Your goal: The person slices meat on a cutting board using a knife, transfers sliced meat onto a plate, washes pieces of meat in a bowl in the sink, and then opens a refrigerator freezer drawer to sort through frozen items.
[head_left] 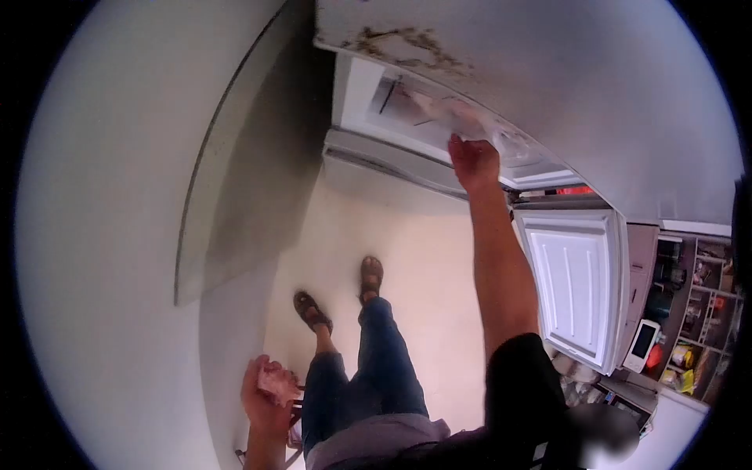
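Observation:
My left hand [262, 395], low on the left, is closed around a pinkish lump that looks like meat in a clear plastic bag [278, 382]. My right hand [476, 163] reaches out to the open freezer compartment [356, 102]. Its fingers are curled at the front edge of a translucent drawer [427, 129]; whether they grip that edge or something small is hidden. Blurred pink packages [458, 113] show inside the drawer, just beyond the hand.
The white freezer door [576, 274] stands swung open to the right of my forearm. A glass-like panel [251, 172] rises on the left. Shelves with packets [705, 313] and a white device with a dark screen [642, 345] are at far right. My sandalled feet stand on pale floor [431, 290].

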Motion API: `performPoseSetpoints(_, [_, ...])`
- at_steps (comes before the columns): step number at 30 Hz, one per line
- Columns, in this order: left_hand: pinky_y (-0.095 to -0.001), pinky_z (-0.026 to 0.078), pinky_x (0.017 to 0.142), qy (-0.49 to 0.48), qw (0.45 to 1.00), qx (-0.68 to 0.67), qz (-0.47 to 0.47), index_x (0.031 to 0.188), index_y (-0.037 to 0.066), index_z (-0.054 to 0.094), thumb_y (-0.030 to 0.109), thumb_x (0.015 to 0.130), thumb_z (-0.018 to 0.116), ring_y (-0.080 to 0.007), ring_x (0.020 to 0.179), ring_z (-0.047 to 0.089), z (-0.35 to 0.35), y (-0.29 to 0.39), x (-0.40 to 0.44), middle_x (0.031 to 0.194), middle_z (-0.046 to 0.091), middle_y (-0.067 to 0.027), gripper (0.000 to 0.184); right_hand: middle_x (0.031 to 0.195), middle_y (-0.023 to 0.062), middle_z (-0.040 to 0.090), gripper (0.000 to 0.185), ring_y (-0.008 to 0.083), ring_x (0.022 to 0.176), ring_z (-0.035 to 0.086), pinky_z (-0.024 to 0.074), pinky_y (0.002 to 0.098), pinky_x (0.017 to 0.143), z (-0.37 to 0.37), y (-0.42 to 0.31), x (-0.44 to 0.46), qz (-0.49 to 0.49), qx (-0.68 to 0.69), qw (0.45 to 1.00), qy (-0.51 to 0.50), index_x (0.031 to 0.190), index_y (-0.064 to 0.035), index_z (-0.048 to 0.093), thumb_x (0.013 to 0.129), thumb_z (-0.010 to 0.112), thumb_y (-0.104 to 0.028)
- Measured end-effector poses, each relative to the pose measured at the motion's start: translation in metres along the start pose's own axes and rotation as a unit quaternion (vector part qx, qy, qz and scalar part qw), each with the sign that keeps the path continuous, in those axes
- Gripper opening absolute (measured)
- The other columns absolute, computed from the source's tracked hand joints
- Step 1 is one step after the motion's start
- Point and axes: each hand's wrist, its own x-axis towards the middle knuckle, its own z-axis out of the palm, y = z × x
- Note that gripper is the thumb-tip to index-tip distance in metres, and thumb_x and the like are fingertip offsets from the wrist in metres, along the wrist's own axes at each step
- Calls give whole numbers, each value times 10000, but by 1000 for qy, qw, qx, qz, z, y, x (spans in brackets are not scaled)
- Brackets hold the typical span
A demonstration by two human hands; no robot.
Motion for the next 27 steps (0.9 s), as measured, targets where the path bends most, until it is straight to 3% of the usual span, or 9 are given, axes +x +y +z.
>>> performPoseSetpoints(2, [-365, 544, 616, -9, 1000, 6, 9, 946, 97, 594, 323, 966, 470, -204, 651, 653, 8, 2, -4, 773, 650, -49, 258, 824, 172, 594, 106, 346, 904, 608, 526, 469, 878, 5, 6, -1, 13, 112, 993, -41, 856, 13, 556, 782, 489, -23])
performPoseSetpoints(5, [-367, 546, 628, -54, 998, 16, 29, 954, 101, 596, 316, 979, 455, -201, 655, 658, 6, 7, -6, 790, 660, -48, 257, 802, 142, 587, 119, 332, 886, 612, 512, 468, 899, 38, 23, -22, -60, 134, 986, 81, 847, 8, 545, 750, 482, -21])
performPoseSetpoints(8, [-384, 523, 652, -80, 996, 34, 15, 964, 87, 617, 307, 955, 494, -205, 681, 628, 11, 10, -14, 775, 627, -45, 252, 778, 76, 572, 80, 248, 806, 577, 501, 418, 827, 25, 28, -9, -84, 122, 987, -57, 819, -33, 536, 749, 500, -49])
performPoseSetpoints(14, [-390, 523, 673, -89, 995, 9, 42, 1000, 90, 623, 299, 965, 476, -206, 685, 625, 10, 18, -15, 810, 634, -47, 259, 838, 76, 591, 90, 240, 831, 566, 485, 405, 827, -18, 77, -59, -88, 140, 983, -76, 833, -69, 558, 752, 519, -65])
performPoseSetpoints(16, [-392, 520, 691, -99, 995, -7, 14, 1005, 88, 622, 302, 969, 468, -204, 695, 623, 15, 19, -15, 824, 635, -45, 267, 891, 87, 614, 128, 246, 875, 576, 483, 408, 879, -10, 93, -103, -80, 140, 987, 2, 880, -61, 586, 778, 508, -65])
performPoseSetpoints(18, [-389, 515, 686, -108, 994, 6, 18, 1001, 85, 620, 300, 969, 469, -202, 699, 620, 19, 24, -15, 823, 633, -45, 265, 1032, 78, 625, 169, 241, 1005, 573, 429, 463, 994, -37, 118, -121, -78, 146, 986, -30, 1025, -82, 587, 899, 503, -156])
performPoseSetpoints(24, [-372, 492, 654, -108, 994, 29, 18, 999, 85, 608, 300, 967, 478, -200, 687, 604, 26, 27, -14, 817, 619, -38, 253, 1180, 100, 598, 343, 262, 1131, 532, 385, 491, 1045, -42, 139, -173, -59, 161, 985, 10, 1244, -105, 515, 950, 479, -277])
performPoseSetpoints(25, [-369, 486, 648, -104, 994, 36, 17, 1001, 87, 604, 302, 967, 478, -199, 683, 602, 25, 27, -12, 817, 614, -37, 252, 1180, 100, 598, 343, 262, 1131, 532, 385, 491, 1045, -42, 138, -175, -60, 162, 985, 13, 1244, -105, 515, 950, 479, -277])
performPoseSetpoints(27, [-368, 484, 649, -100, 994, 32, 7, 1003, 89, 600, 305, 967, 477, -195, 680, 601, 25, 26, -9, 819, 614, -35, 251, 1163, 88, 588, 219, 247, 1118, 537, 462, 439, 964, -41, 136, -179, -61, 151, 986, -41, 1038, -70, 608, 927, 532, -242])
